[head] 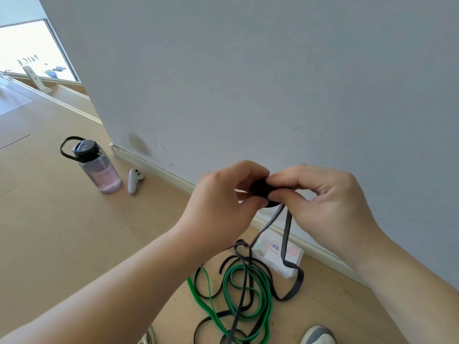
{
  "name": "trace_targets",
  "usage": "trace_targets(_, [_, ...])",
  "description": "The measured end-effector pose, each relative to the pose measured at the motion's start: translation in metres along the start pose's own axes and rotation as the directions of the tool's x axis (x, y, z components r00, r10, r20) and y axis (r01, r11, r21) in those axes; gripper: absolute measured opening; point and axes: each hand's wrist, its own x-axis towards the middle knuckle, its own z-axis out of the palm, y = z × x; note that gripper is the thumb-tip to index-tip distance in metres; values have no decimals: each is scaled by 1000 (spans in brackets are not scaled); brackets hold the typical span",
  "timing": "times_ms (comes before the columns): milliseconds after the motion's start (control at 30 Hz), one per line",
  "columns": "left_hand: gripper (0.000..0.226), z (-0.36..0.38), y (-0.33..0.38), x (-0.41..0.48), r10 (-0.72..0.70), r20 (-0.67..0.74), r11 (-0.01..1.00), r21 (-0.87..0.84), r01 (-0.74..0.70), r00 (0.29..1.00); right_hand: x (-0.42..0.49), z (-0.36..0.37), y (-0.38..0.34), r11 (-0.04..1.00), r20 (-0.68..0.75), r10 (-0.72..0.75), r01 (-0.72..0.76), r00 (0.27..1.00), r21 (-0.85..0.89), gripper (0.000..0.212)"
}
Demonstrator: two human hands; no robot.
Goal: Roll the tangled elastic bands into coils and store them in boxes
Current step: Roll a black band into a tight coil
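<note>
Both hands are together in mid-air: the left hand (223, 199) and right hand (323, 197) pinch a small black coil (260, 188) between fingertips. Its loose black band (288, 232) hangs to the floor, tangled with a green band (238, 289) beside the white box (296, 256). Recommended: press the coil's faces flat, feed slack evenly, and free the crossings below before winding further.

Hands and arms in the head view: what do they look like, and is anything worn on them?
All are bare. The left hand and right hand wear no gloves, and no ring shows. The left forearm and right forearm show no sleeve, watch or bracelet as far as the frame reaches.
</note>
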Motion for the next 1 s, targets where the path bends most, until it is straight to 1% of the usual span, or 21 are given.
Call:
trace_targets(67, [34, -2, 2, 2, -88, -21, 992, -93, 86, 996, 3, -3, 1, 963, -43, 198, -186, 979, 194, 29])
trace_targets(133, [34, -5, 1, 3, -152, -43, 972, -186, 141, 987, 4, -6, 5, 911, -39, 276, -248, 960, 331, 27])
trace_targets(167, [34, -7, 2, 4, -183, -55, 950, -266, 163, 982, 4, -6, 4, 891, -31, 294, -262, 955, 371, 26])
trace_targets(233, [34, -9, 2, 5, -237, -48, 869, -457, 190, 970, 2, -3, 4, 868, -19, 312, -277, 950, 411, 23])
trace_targets(267, [34, -8, 2, 5, -253, -35, 833, -516, 199, 967, 0, 0, 3, 866, -15, 311, -277, 950, 417, 22])
trace_targets(400, [30, 4, 3, -2, -292, 2, 762, -603, 234, 956, -5, 12, 4, 884, -54, 287, -243, 956, 399, 23])
trace_targets(433, [26, 6, 1, -2, -304, -2, 779, -576, 248, 953, -5, 12, 5, 888, -69, 290, -242, 955, 391, 24])
trace_targets(467, [22, 6, 0, -2, -307, -5, 822, -505, 262, 952, -4, 11, 7, 894, -79, 289, -240, 954, 378, 24])
trace_targets(500, [20, 4, 0, -1, -293, -10, 878, -399, 265, 956, -3, 9, 8, 906, -86, 283, -237, 955, 352, 24])
trace_targets(533, [24, 2, 0, -1, -256, -16, 926, -291, 240, 967, -2, 6, 8, 921, -89, 264, -224, 960, 319, 26])
trace_targets(600, [43, -2, 0, -1, -88, -33, 990, -110, 84, 996, -1, 2, 7, 959, -77, 191, -169, 979, 228, 33])
trace_targets(633, [46, -3, -2, -1, 9, -31, 999, -51, -10, 999, -1, 0, 7, 979, -63, 133, -121, 989, 166, 35])
trace_targets(700, [40, -2, -5, -2, 146, 3, 988, 46, -146, 989, -1, 1, 6, 999, -16, -13, 13, 1000, 33, 31])
trace_targets(733, [35, -1, -5, -2, 174, 15, 982, 69, -175, 985, -2, 2, 7, 997, 5, -74, 74, 997, -15, 29])
trace_targets(800, [30, -3, -5, 0, 143, 8, 989, 40, -143, 990, -1, 3, 8, 988, 7, -140, 140, 990, -62, 27])
trace_targets(833, [29, -4, -3, 1, 99, -2, 995, 10, -99, 995, -1, 3, 7, 991, -17, -124, 123, 992, -49, 28])
trace_targets(867, [29, -6, -1, 1, 53, -8, 998, -24, -54, 999, -1, 3, 6, 998, -49, -60, 61, 997, 3, 28])
trace_targets(900, [28, -6, 0, 1, 16, -14, 998, -58, -16, 1000, -1, 1, 4, 995, -70, 33, -27, 997, 92, 28])
trace_targets(933, [28, -7, 1, 1, -14, -21, 996, -84, 12, 1000, 0, 0, 3, 977, -79, 126, -110, 989, 181, 27])
trace_targets(967, [29, -7, 1, 2, -40, -33, 993, -113, 36, 999, 1, 0, 2, 955, -81, 187, -162, 979, 250, 27])
trace_targets(1000, [30, -8, 1, 3, -70, -51, 985, -161, 61, 996, 1, -1, 3, 940, -84, 216, -184, 973, 287, 28])
